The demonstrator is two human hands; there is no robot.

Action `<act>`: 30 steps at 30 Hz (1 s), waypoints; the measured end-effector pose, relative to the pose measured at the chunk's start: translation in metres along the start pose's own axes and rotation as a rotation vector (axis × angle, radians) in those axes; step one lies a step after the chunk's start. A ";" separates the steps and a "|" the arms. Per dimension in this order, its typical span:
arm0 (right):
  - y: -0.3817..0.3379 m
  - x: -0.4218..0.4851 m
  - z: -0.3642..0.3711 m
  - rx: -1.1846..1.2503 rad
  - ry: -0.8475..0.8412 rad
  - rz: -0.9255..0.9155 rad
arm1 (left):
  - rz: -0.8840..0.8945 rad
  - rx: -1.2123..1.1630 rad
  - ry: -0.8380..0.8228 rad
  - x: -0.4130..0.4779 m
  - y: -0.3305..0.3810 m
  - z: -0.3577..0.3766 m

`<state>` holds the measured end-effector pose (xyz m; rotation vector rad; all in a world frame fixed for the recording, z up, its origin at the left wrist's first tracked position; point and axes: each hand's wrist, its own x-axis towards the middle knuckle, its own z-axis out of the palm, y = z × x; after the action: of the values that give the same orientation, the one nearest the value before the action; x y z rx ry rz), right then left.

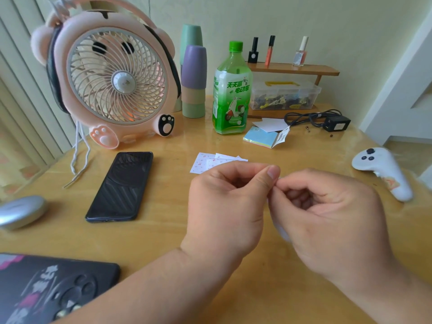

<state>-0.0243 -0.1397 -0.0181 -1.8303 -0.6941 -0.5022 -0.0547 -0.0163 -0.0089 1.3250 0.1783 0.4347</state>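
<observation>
My left hand [224, 206] and my right hand [327, 220] meet above the middle of the wooden table [163, 235], fingers curled. Between their fingertips they pinch a small piece of white paper [278, 228]; only a pale sliver of it shows between and below the hands, the rest is hidden. Just beyond the left hand lie small white patterned paper sheets [205, 163], partly overlapping.
A pink fan [112, 76] stands at the back left, a black phone [121, 185] lies before it. Stacked cups [193, 80], a green bottle [230, 94], a sticky-note pad [260, 137], a charger [336, 123], a white controller [383, 169], a silver case [21, 211] and a second phone [46, 291] surround the hands.
</observation>
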 end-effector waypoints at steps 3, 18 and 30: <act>0.000 0.000 0.001 -0.085 -0.032 -0.040 | -0.058 0.004 0.021 0.001 -0.001 -0.001; 0.021 0.027 -0.043 -0.504 -0.143 0.273 | -0.361 -0.419 -0.043 0.015 -0.005 -0.006; 0.060 0.046 -0.049 -0.726 -0.437 0.434 | -0.356 -0.282 -0.102 0.010 -0.013 -0.003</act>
<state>0.0496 -0.1916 -0.0138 -2.7381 -0.3845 -0.0469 -0.0447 -0.0116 -0.0210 1.0091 0.2533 0.0851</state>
